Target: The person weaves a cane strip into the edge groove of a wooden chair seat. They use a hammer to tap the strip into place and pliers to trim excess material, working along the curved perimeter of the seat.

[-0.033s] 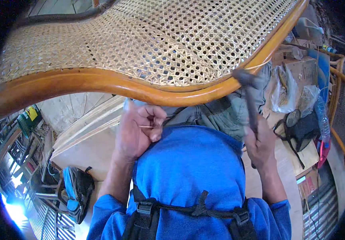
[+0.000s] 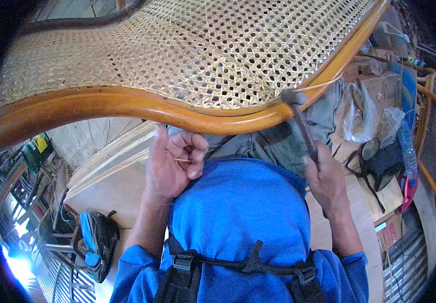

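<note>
Hammer (image 2: 302, 121) gripped in the right hand (image 2: 327, 182), head over the wooden frame (image 2: 218, 122), near side, right of centre: best tap lightly, left hand (image 2: 172, 164), curled round a thin stick (image 2: 181, 160), well clear.

The left forearm (image 2: 147, 224) is slanting forward and inward; the left hand (image 2: 170, 164) is showing its palm, thumb (image 2: 160, 140) pointing ahead, fingers (image 2: 196, 146) curling over loosely. The right forearm (image 2: 345, 233) is slanting inward too, and the right hand (image 2: 326, 177) is facing knuckles upward, closing in a grip, its thumb lying forward, its fingertips hiding underneath.
</note>
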Available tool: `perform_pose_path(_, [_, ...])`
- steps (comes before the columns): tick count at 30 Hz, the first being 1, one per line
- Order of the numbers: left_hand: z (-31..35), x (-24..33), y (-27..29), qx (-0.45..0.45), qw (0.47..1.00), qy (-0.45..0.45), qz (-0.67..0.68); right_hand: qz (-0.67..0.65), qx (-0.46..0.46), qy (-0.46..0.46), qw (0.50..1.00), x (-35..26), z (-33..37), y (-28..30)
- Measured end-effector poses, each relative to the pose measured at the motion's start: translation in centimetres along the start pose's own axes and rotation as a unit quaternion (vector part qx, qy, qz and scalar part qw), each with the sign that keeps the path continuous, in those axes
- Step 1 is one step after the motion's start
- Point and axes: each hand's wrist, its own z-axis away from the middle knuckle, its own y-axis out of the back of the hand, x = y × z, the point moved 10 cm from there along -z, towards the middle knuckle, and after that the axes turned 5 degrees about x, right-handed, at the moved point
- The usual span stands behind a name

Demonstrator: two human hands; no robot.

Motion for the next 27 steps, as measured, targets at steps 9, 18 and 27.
perform_pose_path(9, [-0.3,0.6,0.9,0.012,0.996,-0.026,0.088,-0.029,0.042,0.022,0.998,-0.1,0.8,0.7])
perform_pose_path(18, [-0.5,0.8,0.8,0.020,0.993,-0.067,0.099,-0.041,0.034,0.013,0.999,0.2,0.6,0.7])
perform_pose_path(27, [-0.8,0.4,1.9,0.091,0.991,-0.051,0.077,-0.062,0.019,0.004,0.998,0.2,0.2,0.3])
